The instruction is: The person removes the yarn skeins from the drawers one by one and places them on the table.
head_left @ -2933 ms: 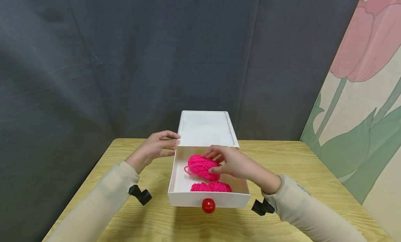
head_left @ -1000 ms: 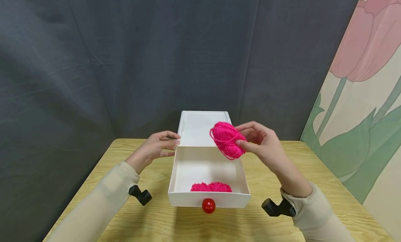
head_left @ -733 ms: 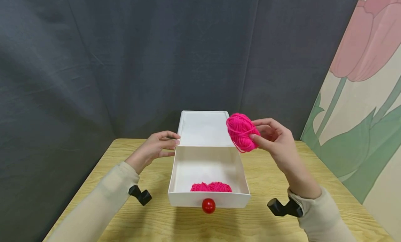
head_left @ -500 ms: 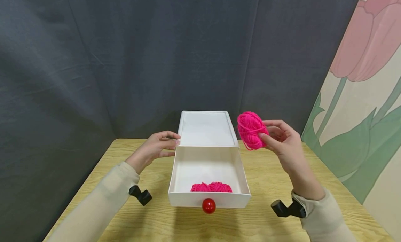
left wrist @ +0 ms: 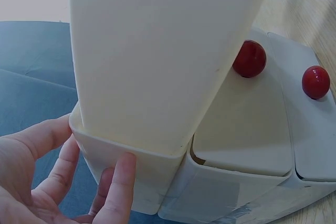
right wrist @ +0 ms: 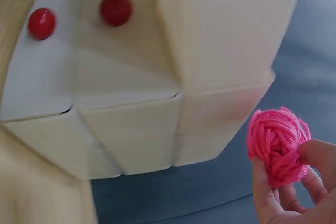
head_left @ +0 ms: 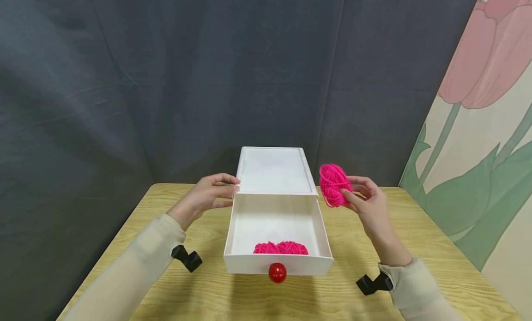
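Observation:
My right hand (head_left: 371, 203) holds a ball of bright pink yarn (head_left: 334, 186) in the air, right of the white drawer cabinet (head_left: 276, 171). In the right wrist view, thumb and fingers pinch the yarn ball (right wrist: 278, 145) beside the cabinet's wall. The top drawer (head_left: 277, 264), with a red round knob (head_left: 277, 272), stands pulled out. Near its front lies a second pink yarn ball (head_left: 281, 248), partly hidden by the drawer front. My left hand (head_left: 203, 196) touches the cabinet's left side with fairly straight fingers; in the left wrist view, the fingertips rest at the top drawer's housing (left wrist: 152, 163).
Below the pulled-out drawer are two closed drawers with red knobs, the middle knob (left wrist: 249, 59) and the lowest knob (left wrist: 316, 82). The cabinet stands on a wooden table (head_left: 199, 284). A dark curtain (head_left: 199, 81) hangs behind, and a tulip-painted wall (head_left: 486, 141) stands at right.
My right hand has lifted one yarn ball out of the drawer and carried it right, past the cabinet. Over the last half second it has come down somewhat. The left hand has kept its place.

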Tool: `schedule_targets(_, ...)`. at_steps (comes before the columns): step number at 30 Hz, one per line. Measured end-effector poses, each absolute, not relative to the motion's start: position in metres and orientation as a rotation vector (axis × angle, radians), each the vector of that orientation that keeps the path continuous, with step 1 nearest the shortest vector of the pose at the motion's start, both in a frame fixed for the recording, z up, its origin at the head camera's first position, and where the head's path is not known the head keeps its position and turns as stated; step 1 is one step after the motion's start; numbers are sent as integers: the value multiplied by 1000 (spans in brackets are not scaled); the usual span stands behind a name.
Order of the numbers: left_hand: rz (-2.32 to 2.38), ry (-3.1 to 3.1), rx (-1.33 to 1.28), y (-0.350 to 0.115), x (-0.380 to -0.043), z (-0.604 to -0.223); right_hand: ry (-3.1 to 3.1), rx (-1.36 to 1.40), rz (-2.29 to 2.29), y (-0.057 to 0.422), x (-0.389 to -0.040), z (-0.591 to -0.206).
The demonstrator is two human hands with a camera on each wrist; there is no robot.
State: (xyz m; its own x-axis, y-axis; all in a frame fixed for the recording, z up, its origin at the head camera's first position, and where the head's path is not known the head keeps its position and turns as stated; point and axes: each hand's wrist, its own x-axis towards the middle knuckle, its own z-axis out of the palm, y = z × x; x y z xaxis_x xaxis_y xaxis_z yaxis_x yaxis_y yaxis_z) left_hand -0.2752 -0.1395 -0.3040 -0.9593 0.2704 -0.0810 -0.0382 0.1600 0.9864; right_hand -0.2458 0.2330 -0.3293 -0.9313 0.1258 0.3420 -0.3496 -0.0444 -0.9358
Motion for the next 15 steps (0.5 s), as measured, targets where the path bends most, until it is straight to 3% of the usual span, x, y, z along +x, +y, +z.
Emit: schedule_targets(15,1876,2215,199,-140,-275,-304,-2209,-37,1921,245,-285,-372)
